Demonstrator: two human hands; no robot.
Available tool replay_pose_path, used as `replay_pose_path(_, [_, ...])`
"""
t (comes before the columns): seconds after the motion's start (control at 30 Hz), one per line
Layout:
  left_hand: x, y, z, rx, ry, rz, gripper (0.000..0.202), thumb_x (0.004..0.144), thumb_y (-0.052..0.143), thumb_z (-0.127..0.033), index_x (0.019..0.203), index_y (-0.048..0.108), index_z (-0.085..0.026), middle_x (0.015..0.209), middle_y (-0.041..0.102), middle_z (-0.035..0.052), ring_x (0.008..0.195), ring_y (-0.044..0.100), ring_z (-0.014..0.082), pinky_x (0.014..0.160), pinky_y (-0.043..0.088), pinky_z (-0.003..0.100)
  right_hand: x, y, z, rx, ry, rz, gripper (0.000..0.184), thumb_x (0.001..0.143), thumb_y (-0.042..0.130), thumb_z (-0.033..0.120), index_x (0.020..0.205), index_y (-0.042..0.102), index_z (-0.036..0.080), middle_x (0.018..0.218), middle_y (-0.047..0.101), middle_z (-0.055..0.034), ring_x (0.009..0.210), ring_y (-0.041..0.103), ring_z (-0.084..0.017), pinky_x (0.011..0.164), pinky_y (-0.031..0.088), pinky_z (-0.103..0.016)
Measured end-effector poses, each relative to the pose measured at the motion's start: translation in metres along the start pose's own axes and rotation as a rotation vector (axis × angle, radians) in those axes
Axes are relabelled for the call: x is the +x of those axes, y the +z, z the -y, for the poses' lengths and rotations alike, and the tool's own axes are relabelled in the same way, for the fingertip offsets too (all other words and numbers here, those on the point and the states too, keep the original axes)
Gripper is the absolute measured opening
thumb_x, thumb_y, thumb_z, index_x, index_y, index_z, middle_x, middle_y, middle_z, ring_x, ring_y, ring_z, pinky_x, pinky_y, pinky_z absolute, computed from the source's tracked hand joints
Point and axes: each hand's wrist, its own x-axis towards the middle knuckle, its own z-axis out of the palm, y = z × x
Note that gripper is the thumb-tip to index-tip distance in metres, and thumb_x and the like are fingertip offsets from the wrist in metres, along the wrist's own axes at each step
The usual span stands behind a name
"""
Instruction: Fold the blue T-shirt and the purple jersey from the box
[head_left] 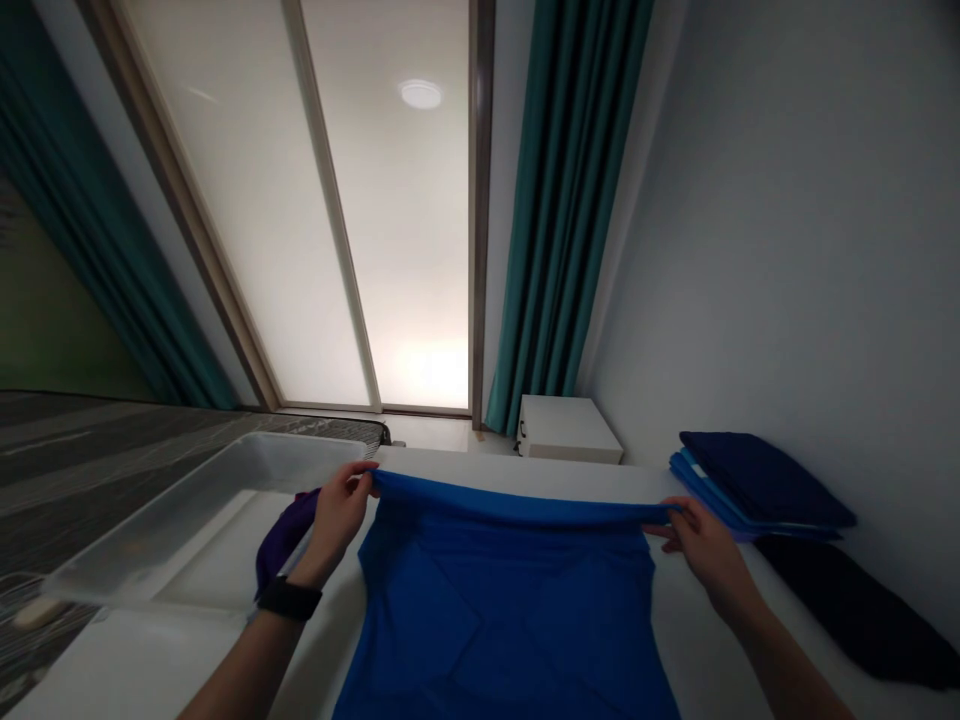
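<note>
Head view: the left hand (pixel 341 515) and right hand (pixel 701 548) were well apart, each pinching one end of the top edge of a blue cloth garment (pixel 502 610). That edge was turned over into a band and pulled taut between them. The garment lay flat on a white worktop (pixel 127 660), below and between the hands, its lower part running off the bottom of the frame. It looked partly done: top edge turned over, the rest lying open and unfolded. Just beyond the right hand sat a folded stack of blue and navy cloth (pixel 757 482), which looked finished. Nearer the right forearm lay a dark cloth (pixel 847 610), apparently folded too. Beside the left hand, a crumpled purple cloth (pixel 283 540) sat partly behind the wrist, against a translucent plastic tray (pixel 172 520). A black wristband (pixel 289 598) circled the left wrist. Hard to tell: the garment type, since its hem was cut off by the frame; how much of the purple cloth lay behind the hand; how many layers the stack had; whether anything lay in the tray.
</note>
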Motion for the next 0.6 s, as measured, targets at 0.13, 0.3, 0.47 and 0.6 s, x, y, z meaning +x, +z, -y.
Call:
replay_pose_path(0.13, [-0.015, -0.014, -0.011, -0.112, -0.015, 0.008, 0.038, 0.075, 0.057, -0.047, 0.096, 0.064, -0.016, 0.068, 0.071, 0.0034, 0.069, 0.07, 0.0222, 0.065, 0.056, 0.033, -0.016, -0.009, -0.001, 0.127, 0.025, 0.003, 0.021, 0.078, 0.049, 0.037, 0.094, 0.049, 0.024, 0.09, 0.069, -0.0069, 0.083, 0.073, -0.026, 0.076, 0.06, -0.038])
replay_pose_path(0.3, [-0.046, -0.032, -0.01, -0.198, -0.081, 0.031, 0.044, 0.072, 0.063, -0.055, 0.095, 0.064, -0.017, 0.078, 0.075, 0.0065, 0.082, 0.073, 0.0265, 0.08, 0.057, 0.039, -0.046, -0.019, -0.016, 0.173, 0.004, -0.003, 0.025, 0.076, 0.054, 0.041, 0.093, 0.052, 0.023, 0.092, 0.072, -0.0086, 0.089, 0.072, -0.027, 0.087, 0.058, -0.042])
replay_pose_path(0.47, [-0.077, -0.048, 0.011, -0.201, -0.127, 0.059, 0.047, 0.069, 0.066, -0.059, 0.094, 0.064, -0.019, 0.084, 0.076, 0.0068, 0.089, 0.072, 0.0293, 0.086, 0.055, 0.041, -0.082, -0.029, -0.037, 0.157, 0.023, 0.003, 0.035, 0.07, 0.062, 0.051, 0.091, 0.057, 0.023, 0.097, 0.073, -0.0078, 0.088, 0.073, -0.029, 0.088, 0.057, -0.042])
replay_pose_path(0.6, [-0.098, -0.056, 0.029, -0.166, -0.142, 0.089, 0.039, 0.067, 0.065, -0.056, 0.085, 0.065, -0.021, 0.083, 0.075, 0.0049, 0.088, 0.072, 0.0292, 0.084, 0.056, 0.039, -0.099, -0.037, -0.053, 0.025, -0.01, 0.03, 0.036, 0.065, 0.063, 0.053, 0.087, 0.062, 0.024, 0.099, 0.074, -0.0076, 0.094, 0.071, -0.03, 0.091, 0.054, -0.042])
